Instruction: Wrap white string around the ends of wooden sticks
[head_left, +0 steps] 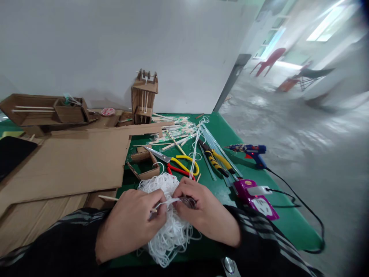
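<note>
Above a loose heap of white string [168, 246] both hands work close together, fingers pinched. My left hand [134, 221] is closed on a thin wooden stick [108, 198], whose other end pokes out by the thumb. A strand of the string runs from it to my right hand [198, 207], which is closed on that strand. Something round and greyish shows within the right fingers, too hidden to name. Just beyond lie scissors [181, 163] with yellow and red handles and a small folded cardboard piece [144, 163].
Yellow-black pliers [215, 157], clear glue sticks [207, 134] and wooden sticks [178, 132] lie ahead. A blue glue gun [253, 150] and purple power strip [256, 200] sit right, with cables over the edge. Cardboard sheets [86, 157] and cardboard models [144, 96] stand left and back.
</note>
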